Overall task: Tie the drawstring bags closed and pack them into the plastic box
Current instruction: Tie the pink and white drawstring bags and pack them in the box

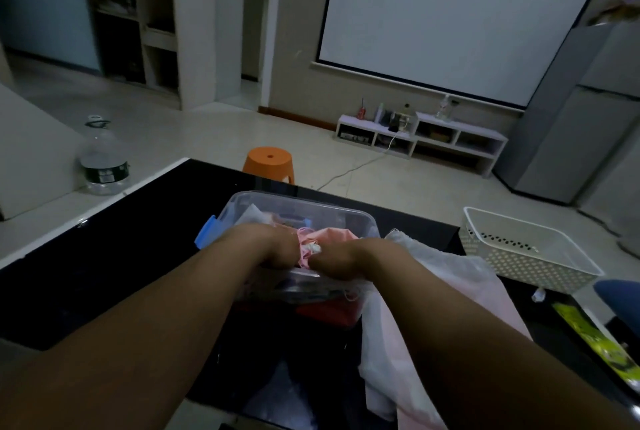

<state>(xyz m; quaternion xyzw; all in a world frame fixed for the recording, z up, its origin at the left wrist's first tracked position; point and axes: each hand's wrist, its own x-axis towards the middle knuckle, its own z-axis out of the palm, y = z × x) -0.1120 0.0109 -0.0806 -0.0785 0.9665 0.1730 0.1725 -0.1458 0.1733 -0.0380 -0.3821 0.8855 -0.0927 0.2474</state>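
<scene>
A clear plastic box (301, 202) with a blue latch (205, 233) stands on the black table (114, 263). Inside it lies a pink drawstring bag (334, 235) beside other bags. My left hand (273, 246) and my right hand (341, 259) meet over the box's near edge. Both are closed on the pink bag's gathered mouth and its cords (308, 249). The fingertips are hidden. A pale pink and white bag (446, 277) lies draped under my right forearm, on the table to the right of the box.
A white perforated basket (530, 249) stands at the table's right end. A large water bottle (104, 161) sits on the ledge at left. An orange stool (269, 162) is behind the table. A green-yellow item (595, 336) lies at the right edge.
</scene>
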